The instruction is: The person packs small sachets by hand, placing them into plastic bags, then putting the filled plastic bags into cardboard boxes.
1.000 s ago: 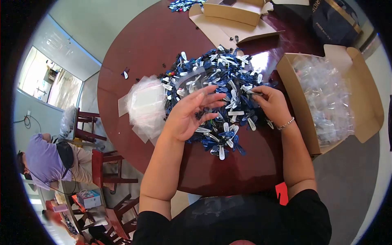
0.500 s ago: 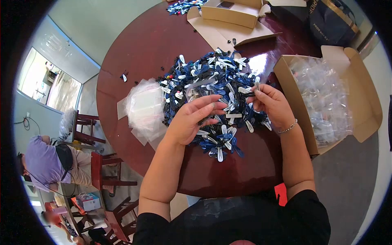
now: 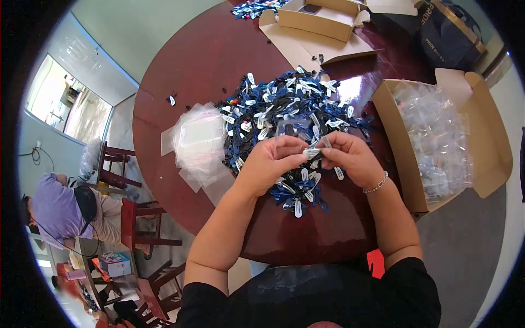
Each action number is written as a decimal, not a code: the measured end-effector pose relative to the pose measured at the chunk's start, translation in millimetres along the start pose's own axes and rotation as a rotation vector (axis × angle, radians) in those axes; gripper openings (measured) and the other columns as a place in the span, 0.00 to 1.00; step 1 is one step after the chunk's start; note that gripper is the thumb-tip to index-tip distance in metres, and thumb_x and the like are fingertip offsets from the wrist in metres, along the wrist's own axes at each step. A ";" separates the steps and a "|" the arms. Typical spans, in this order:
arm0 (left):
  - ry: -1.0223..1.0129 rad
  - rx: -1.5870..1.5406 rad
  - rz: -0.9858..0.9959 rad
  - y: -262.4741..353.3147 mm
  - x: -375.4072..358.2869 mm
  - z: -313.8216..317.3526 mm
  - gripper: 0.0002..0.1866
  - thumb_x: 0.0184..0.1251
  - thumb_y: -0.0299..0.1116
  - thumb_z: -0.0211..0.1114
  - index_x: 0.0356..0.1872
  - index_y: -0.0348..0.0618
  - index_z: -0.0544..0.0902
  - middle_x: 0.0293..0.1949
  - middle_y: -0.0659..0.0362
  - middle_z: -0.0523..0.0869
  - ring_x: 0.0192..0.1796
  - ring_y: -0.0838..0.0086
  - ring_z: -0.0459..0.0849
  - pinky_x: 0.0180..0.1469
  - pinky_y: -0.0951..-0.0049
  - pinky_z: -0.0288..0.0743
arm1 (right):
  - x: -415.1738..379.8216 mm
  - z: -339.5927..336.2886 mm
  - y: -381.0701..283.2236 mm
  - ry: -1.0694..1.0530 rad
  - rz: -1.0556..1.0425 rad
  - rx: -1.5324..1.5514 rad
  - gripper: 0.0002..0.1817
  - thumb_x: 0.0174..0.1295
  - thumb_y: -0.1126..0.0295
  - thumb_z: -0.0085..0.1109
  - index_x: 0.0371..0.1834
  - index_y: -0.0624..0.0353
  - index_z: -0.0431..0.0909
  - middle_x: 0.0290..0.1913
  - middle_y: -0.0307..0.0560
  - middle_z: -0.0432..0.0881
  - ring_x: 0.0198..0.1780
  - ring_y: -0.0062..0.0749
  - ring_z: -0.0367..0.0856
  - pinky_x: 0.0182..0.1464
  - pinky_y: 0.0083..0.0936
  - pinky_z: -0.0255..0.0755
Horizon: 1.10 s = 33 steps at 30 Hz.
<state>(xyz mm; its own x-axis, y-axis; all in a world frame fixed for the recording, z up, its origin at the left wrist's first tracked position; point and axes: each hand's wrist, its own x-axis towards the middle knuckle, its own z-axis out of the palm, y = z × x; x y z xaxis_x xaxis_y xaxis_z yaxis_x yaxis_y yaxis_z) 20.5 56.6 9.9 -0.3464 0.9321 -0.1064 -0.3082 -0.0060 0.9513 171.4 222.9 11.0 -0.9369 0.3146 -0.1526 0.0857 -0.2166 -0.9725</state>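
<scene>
My left hand (image 3: 272, 161) is closed, thumb against fingers, with a clear plastic bag (image 3: 292, 127) showing just beyond its fingertips. My right hand (image 3: 353, 158) meets it from the other side and pinches a slim snap hair clip (image 3: 326, 143). Pale, shiny clips (image 3: 311, 153) show between the two sets of fingertips, partly covered by them. Under and beyond both hands spreads a large heap of blue, black and white hair clips (image 3: 268, 104).
Flat clear bags (image 3: 199, 142) lie stacked left of the heap. On the right stands an open carton (image 3: 402, 156) of filled clear bags (image 3: 437, 139). Farther back are another cardboard box (image 3: 317, 22) and a dark bag (image 3: 451, 38). A person in purple (image 3: 60, 208) sits at far left.
My right hand has moved left and down with its hair clip to meet my left hand. My left hand has shifted slightly right, and its fingers have closed. The view has shifted slightly.
</scene>
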 end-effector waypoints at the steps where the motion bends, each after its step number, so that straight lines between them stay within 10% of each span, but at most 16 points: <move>1: 0.035 0.055 -0.017 4.7 -2.0 3.5 0.09 0.61 0.25 0.67 0.42 0.37 0.82 0.40 0.61 0.85 0.42 0.81 0.81 0.46 0.79 0.75 | 0.1 2.9 -0.4 -0.024 0.006 -0.034 0.08 0.66 0.73 0.56 0.46 0.62 0.78 0.36 0.36 0.82 0.32 0.15 0.79 0.38 0.13 0.75; 8: 0.122 0.174 0.111 -3.6 -0.3 -4.9 0.07 0.61 0.24 0.67 0.39 0.37 0.83 0.34 0.65 0.84 0.37 0.84 0.79 0.43 0.82 0.72 | -0.8 -3.4 -2.9 0.042 -0.079 -0.167 0.07 0.64 0.77 0.58 0.44 0.64 0.79 0.38 0.36 0.82 0.39 0.15 0.79 0.44 0.15 0.74; 18: 0.207 0.407 0.185 -3.5 -1.1 -2.4 0.08 0.60 0.23 0.67 0.40 0.36 0.83 0.34 0.65 0.84 0.38 0.84 0.79 0.43 0.81 0.73 | -1.4 3.0 1.5 0.091 -0.604 -1.189 0.13 0.45 0.76 0.67 0.37 0.59 0.82 0.37 0.45 0.80 0.44 0.44 0.76 0.50 0.36 0.70; 33: 0.269 0.624 0.243 4.1 -3.0 1.6 0.06 0.59 0.27 0.68 0.37 0.37 0.83 0.33 0.63 0.85 0.36 0.83 0.79 0.41 0.79 0.73 | 0.9 8.8 8.1 0.073 -0.630 -1.326 0.08 0.48 0.75 0.64 0.32 0.59 0.76 0.38 0.46 0.74 0.43 0.43 0.73 0.49 0.36 0.68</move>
<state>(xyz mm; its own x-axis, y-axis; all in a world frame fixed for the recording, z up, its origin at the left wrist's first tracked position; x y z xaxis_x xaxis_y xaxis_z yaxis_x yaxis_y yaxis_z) 21.7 54.4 14.6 -0.5721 0.8085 0.1381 0.3406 0.0811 0.9367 168.2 213.3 4.5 -0.9210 0.0877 0.3795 -0.0420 0.9463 -0.3205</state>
